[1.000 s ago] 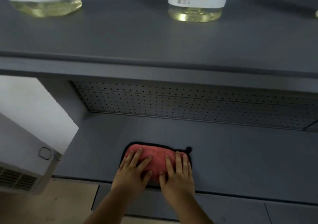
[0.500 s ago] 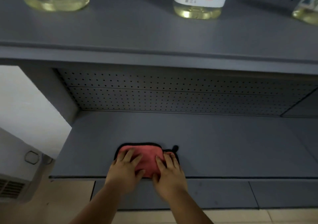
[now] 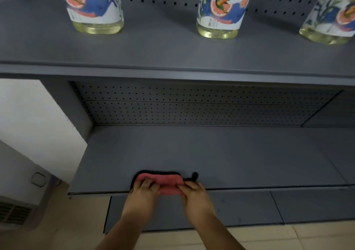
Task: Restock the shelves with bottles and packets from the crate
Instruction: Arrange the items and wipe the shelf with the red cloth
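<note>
While both hands work at the front lip of the lower shelf (image 3: 211,153), the head view shows a pink cloth (image 3: 165,182) with a black edge lying at about 6 o'clock, partly over that lip. At the cloth's left end the left hand (image 3: 142,194) has its fingers curled on the fabric, and the right hand (image 3: 194,192) pinches the right end; motion blur hides the exact finger positions. A small black loop (image 3: 195,175) sticks up from the cloth's right corner, just beside the right hand.

On the upper shelf (image 3: 172,48) stand three bottles of pale yellow liquid with illustrated labels: the left bottle (image 3: 96,9) at 11 o'clock, the middle bottle (image 3: 221,11) at 1 o'clock, the right bottle (image 3: 330,19) at 2 o'clock, well apart from one another. A perforated back panel (image 3: 192,105) closes the lower bay. At 8 o'clock, a white wall (image 3: 28,115) and a vented white unit (image 3: 15,207) sit beside the shelving, over a beige tiled floor (image 3: 288,236).
</note>
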A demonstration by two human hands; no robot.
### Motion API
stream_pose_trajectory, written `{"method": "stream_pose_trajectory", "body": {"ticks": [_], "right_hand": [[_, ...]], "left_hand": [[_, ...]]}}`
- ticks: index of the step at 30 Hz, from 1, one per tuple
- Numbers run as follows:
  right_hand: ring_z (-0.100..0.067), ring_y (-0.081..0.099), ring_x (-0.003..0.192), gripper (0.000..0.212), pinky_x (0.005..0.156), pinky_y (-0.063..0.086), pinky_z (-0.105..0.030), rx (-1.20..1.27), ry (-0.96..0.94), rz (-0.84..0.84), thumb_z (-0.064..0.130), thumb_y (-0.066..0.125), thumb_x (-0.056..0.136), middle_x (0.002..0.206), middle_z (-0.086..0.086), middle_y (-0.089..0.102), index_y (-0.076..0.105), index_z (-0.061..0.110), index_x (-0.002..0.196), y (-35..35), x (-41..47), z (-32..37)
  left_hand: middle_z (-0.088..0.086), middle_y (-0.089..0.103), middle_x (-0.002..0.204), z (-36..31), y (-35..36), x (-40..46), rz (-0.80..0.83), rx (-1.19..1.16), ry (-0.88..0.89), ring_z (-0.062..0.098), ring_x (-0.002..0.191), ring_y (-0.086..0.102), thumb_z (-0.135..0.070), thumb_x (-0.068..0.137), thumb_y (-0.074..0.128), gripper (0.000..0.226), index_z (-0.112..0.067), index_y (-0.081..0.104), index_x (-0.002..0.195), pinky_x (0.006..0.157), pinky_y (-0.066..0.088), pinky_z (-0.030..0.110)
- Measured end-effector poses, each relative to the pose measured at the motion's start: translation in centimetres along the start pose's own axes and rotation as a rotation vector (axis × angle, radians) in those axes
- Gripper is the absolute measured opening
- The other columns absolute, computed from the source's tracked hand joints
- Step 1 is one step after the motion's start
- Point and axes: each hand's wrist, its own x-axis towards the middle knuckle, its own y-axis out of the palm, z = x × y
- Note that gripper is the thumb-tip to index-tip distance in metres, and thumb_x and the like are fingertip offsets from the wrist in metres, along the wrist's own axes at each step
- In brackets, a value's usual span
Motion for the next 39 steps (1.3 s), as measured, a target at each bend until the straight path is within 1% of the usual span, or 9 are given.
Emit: {"method": "stream_pose_trajectory", "body": {"ticks": [2, 3, 6, 8, 10, 13, 19, 28, 39], "right_hand": [[-0.022, 0.068, 0.087, 0.033, 0.075, 0.057, -0.024, 0.108, 0.017, 0.016, 0.016, 0.074, 0.074, 0.096, 0.008, 0.072, 0.075, 0.032, 0.103, -0.7, -0.2, -0.1], [-0.023, 0.066, 0.092, 0.03, 0.081, 0.055, -0.025, 0.14, 0.032, 0.026, 0.019, 0.063, 0.081, 0.1, 0.005, 0.072, 0.074, 0.03, 0.107, -1.5, -0.3, 0.1], [-0.024, 0.064, 0.099, 0.052, 0.088, 0.049, -0.026, 0.21, 0.037, 0.112, 0.04, 0.035, 0.083, 0.105, -0.004, 0.071, 0.074, 0.02, 0.11, -5.0, -1.1, 1.5], [-0.022, 0.063, 0.101, 0.062, 0.09, 0.045, -0.023, 0.238, 0.03, 0.127, 0.046, 0.03, 0.08, 0.108, -0.006, 0.071, 0.074, 0.018, 0.113, -7.7, -1.8, 2.4], [-0.021, 0.062, 0.104, 0.055, 0.091, 0.042, -0.021, 0.223, 0.021, 0.119, 0.043, 0.035, 0.085, 0.112, -0.005, 0.07, 0.073, 0.018, 0.115, -10.1, -2.4, 3.0], [-0.021, 0.06, 0.109, 0.031, 0.092, 0.039, -0.016, 0.183, 0.03, 0.107, 0.02, 0.052, 0.097, 0.118, -0.005, 0.068, 0.069, 0.018, 0.122, -13.4, -3.2, 3.5], [-0.011, 0.058, 0.098, 0.03, 0.081, 0.035, -0.001, 0.262, 0.089, 0.099, 0.011, 0.056, 0.098, 0.119, -0.005, 0.064, 0.066, 0.017, 0.126, -18.8, -5.1, 4.1], [-0.018, 0.059, 0.097, 0.022, 0.088, 0.044, -0.022, 0.276, 0.032, 0.014, 0.016, 0.06, 0.095, 0.108, -0.007, 0.065, 0.073, 0.015, 0.112, -28.2, -7.9, 2.7], [-0.012, 0.056, 0.092, 0.024, 0.08, 0.035, -0.009, 0.288, 0.016, -0.194, 0.012, 0.061, 0.095, 0.104, -0.003, 0.064, 0.073, 0.015, 0.116, -41.9, -15.6, -7.0]], "left_hand": [[-0.003, 0.068, 0.095, 0.8, 0.9, 0.4, 0.008, -0.036, -0.019, 0.029, 0.086, 0.068, -0.041, 0.084, 0.039, 0.033, -0.03, 0.067, 0.096, 0.058, 0.06, 0.039], [-0.003, 0.068, 0.095, 0.7, 0.7, 0.2, -0.018, -0.007, 0.001, 0.028, 0.086, 0.068, -0.044, 0.084, 0.037, 0.035, -0.03, 0.067, 0.097, 0.059, 0.059, 0.039], [0.001, 0.064, 0.113, -1.4, -2.2, -1.5, -0.046, -0.024, 0.031, 0.03, 0.106, 0.06, -0.054, 0.087, 0.02, 0.059, -0.027, 0.064, 0.116, 0.083, 0.054, 0.042], [-0.001, 0.056, 0.128, -2.8, -4.5, -2.4, 0.003, 0.009, 0.026, 0.025, 0.121, 0.048, -0.049, 0.098, 0.025, 0.049, -0.028, 0.054, 0.132, 0.096, 0.045, 0.037], [-0.003, 0.053, 0.133, -4.0, -6.1, -2.7, -0.018, -0.016, 0.06, 0.021, 0.123, 0.045, -0.039, 0.103, 0.034, 0.037, -0.028, 0.05, 0.135, 0.098, 0.042, 0.032], [-0.004, 0.053, 0.13, -5.4, -8.2, -3.1, -0.067, -0.07, 0.094, 0.019, 0.12, 0.046, -0.036, 0.104, 0.036, 0.034, -0.029, 0.05, 0.134, 0.094, 0.044, 0.031], [-0.001, 0.058, 0.124, -8.8, -12.0, -4.1, -0.147, -0.156, 0.148, 0.02, 0.112, 0.052, -0.031, 0.103, 0.039, 0.033, -0.025, 0.055, 0.132, 0.091, 0.045, 0.031], [0.003, 0.061, 0.119, -17.0, -18.9, -6.9, -0.246, -0.099, 0.195, 0.022, 0.106, 0.058, -0.029, 0.102, 0.043, 0.031, -0.019, 0.059, 0.127, 0.089, 0.047, 0.034], [-0.001, 0.059, 0.116, -35.2, -22.9, -8.8, -0.339, 0.024, 0.371, 0.021, 0.109, 0.054, -0.033, 0.101, 0.043, 0.03, -0.023, 0.059, 0.125, 0.089, 0.046, 0.035]]}}
